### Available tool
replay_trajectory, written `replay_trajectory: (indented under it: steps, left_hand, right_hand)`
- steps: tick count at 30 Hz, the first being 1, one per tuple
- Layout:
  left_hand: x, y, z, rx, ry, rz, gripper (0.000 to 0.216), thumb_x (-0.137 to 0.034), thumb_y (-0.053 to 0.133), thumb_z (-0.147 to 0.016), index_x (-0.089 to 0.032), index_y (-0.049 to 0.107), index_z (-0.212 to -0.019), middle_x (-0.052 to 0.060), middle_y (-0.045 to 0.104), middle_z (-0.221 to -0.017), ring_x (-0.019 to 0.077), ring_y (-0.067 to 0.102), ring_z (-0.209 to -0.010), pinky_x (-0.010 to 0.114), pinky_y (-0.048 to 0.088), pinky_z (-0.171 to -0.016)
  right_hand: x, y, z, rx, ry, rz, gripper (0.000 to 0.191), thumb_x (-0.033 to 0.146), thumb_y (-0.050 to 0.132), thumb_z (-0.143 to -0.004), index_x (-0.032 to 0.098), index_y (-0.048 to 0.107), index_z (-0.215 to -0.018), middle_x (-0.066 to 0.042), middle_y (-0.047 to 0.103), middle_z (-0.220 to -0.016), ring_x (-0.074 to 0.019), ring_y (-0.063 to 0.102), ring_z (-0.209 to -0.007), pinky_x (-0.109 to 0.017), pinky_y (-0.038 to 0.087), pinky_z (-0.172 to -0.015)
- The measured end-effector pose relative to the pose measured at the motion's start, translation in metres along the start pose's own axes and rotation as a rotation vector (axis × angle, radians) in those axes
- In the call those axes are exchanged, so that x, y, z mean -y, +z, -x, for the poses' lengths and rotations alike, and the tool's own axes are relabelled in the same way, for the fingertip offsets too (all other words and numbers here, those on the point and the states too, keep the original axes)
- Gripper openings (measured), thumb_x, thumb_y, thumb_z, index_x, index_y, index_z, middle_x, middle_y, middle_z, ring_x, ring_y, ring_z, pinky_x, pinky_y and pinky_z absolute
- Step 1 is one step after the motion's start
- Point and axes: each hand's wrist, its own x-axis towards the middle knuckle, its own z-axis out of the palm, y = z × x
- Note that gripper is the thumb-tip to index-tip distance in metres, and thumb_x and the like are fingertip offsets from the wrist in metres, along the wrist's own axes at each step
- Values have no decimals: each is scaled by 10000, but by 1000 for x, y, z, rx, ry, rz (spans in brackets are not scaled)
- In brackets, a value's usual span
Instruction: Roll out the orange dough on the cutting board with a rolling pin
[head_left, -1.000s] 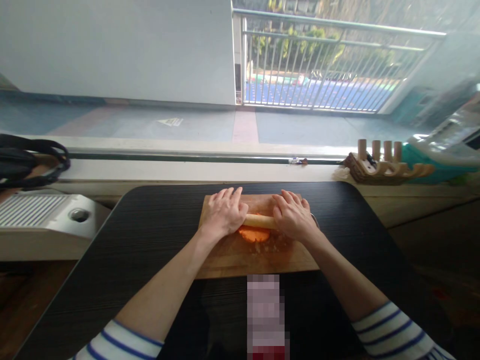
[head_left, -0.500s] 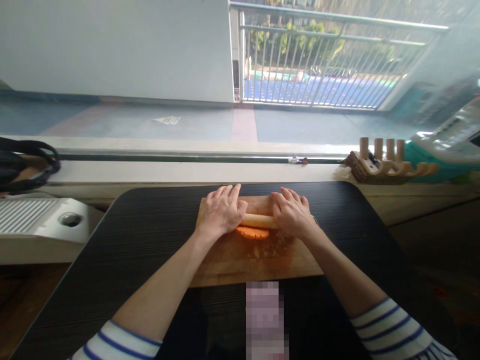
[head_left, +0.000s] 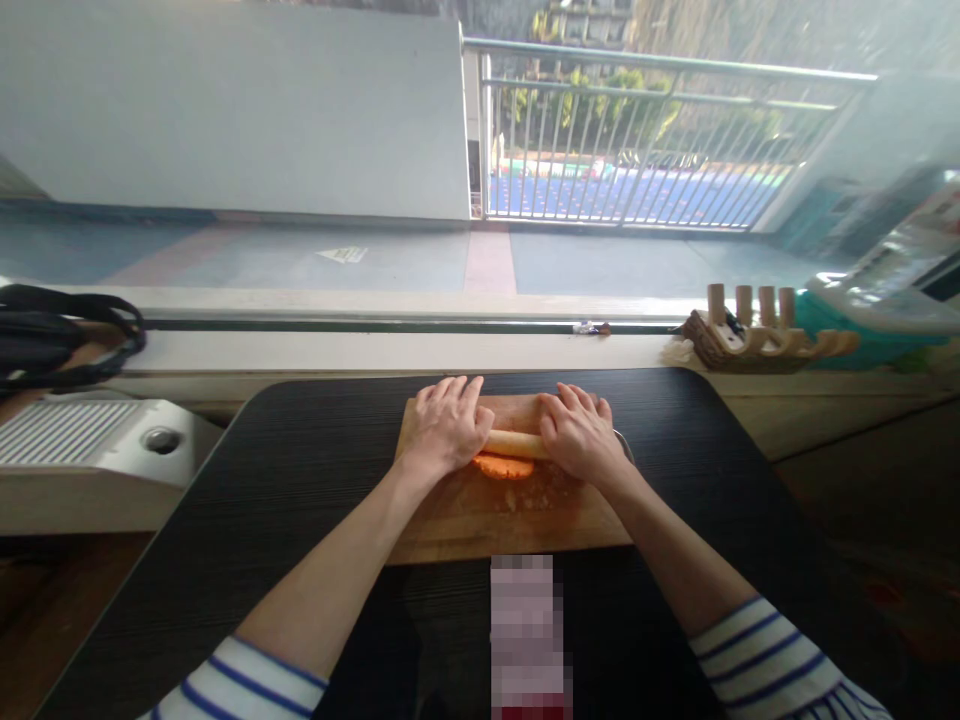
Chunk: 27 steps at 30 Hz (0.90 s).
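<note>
Two bare hands, palms down: the left hand (head_left: 450, 425) is laid over the left part of the rolling pin, the right hand (head_left: 581, 430) over its right part; on both, the fingers are pointed forward and slightly bent, and the thumbs are turned inward. How far the fingers are wrapped around the wood cannot be told, the undersides being hidden. One pale wooden rolling pin (head_left: 516, 443), set crosswise, its middle exposed between the hands and both ends covered. One flattened orange dough-like piece (head_left: 504, 467), partly covered by the pin, its near edge left showing on the board. One wooden board (head_left: 480, 530), strewn with pale crumbs, uncounted, and placed on one black bench (head_left: 330, 430). One curved metal rim (head_left: 624, 445), mostly hidden beyond the right wrist. Two striped sleeves (head_left: 247, 680), white and blue, one on each arm. One white slatted unit (head_left: 67, 430) with one round recess, stationed left of the bench. One black strapped article (head_left: 45, 340), seen above that unit. One wooden rack (head_left: 757, 345), fitted with four upright pegs, placed at right before one teal container (head_left: 847, 340). One metal railing (head_left: 622, 140), seen beyond the sill.
</note>
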Motion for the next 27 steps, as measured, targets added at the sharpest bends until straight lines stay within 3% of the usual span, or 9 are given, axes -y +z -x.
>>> replay_trajectory:
  steps: [6,27]
  left_hand:
    - [-1,-2,15,-50,47,-42,500,-320,309,-891,-144,524,-1307,124,584,-1311,254,511,-1220,432,355,-1032]
    - [-8,-3,51,-181,106,-4,438,-288,347,-902,-126,585,-1232,110,640,-1227,256,577,-1121,431,391,-1012]
  right_hand:
    - [4,5,19,-80,7,18,471,350,267,-952,234,423,-1380,-113,373,-1491,-264,294,-1375,-574,200,-1088]
    - [9,14,50,-259,-106,68,456,362,256,-983,188,494,-1331,-132,451,-1440,-250,360,-1345,-526,173,-1113]
